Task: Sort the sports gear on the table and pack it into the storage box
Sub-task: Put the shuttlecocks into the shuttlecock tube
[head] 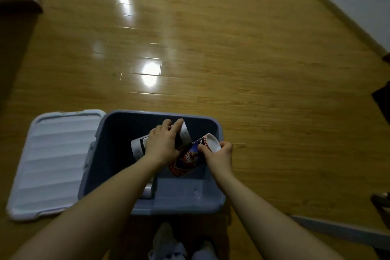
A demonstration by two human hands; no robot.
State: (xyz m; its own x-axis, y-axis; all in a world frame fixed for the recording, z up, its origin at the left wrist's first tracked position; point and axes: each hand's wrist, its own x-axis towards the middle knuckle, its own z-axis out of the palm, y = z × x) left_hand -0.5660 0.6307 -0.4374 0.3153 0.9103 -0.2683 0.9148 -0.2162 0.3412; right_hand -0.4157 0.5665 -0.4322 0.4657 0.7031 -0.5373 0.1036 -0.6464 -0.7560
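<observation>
**Both hands inside the storage box**

A grey-blue storage box (pixel 118 154) stands open on the wooden floor (pixel 232 48), its pale lid (pixel 52 158) lying flat just to its left. The left hand (pixel 162 143) reaches into the box, fingers curled over a black-and-white item (pixel 138 145) whose kind is unclear. The right hand (pixel 219 154) pinches the white-capped end of a printed red-and-blue tube (pixel 190 157), tilted over the box's right side.
</observation>
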